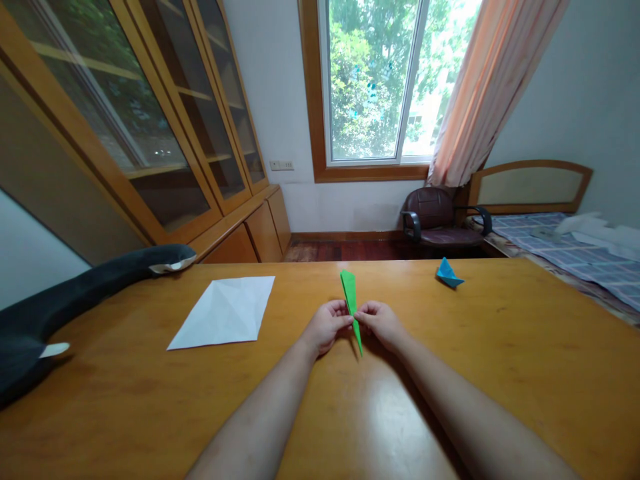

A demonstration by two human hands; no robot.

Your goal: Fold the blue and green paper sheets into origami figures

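Note:
Between my two hands is a narrow piece of folded green paper (351, 292), wide at the far end and tapering to a point towards me. My left hand (329, 327) pinches its left side with thumb and fingers. From the right, my right hand (381, 321) pinches the same paper near its middle. The paper is held just over the wooden table (240, 413), with a shadow beneath. Some fingertips are hidden behind the paper.
A creased white paper sheet (225, 313) lies left on the table. At the far right sits a small blue folded paper piece (449, 273). A dark plush toy (90, 293) occupies the left edge. Beyond the table stand an armchair (435, 213) and a bed (545, 233).

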